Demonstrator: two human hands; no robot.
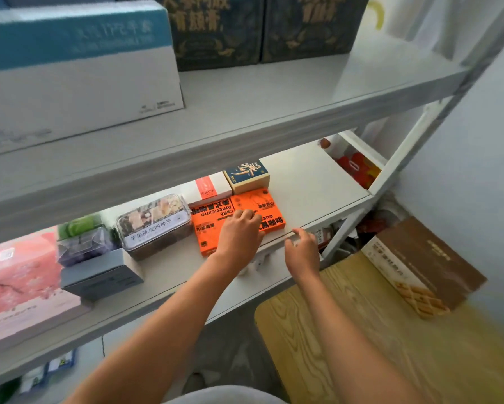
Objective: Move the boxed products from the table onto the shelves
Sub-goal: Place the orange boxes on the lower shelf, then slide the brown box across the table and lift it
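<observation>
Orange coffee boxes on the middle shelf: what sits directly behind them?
Behind the orange coffee boxes stand a white box with a red stripe and a dark blue box with gold lettering. The upper shelf hides anything further back.

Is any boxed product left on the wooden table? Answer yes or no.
Yes, a brown and white box lies on the wooden table at its far right corner.

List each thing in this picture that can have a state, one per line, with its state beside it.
left hand: fingers resting on the orange boxes
right hand: fingers loosely curled at the shelf edge, holding nothing
orange boxes: two, flat on the middle shelf, side by side
clear-lidded box: closed, on the shelf
brown box: lying on the wooden table, not yet shelved
</observation>
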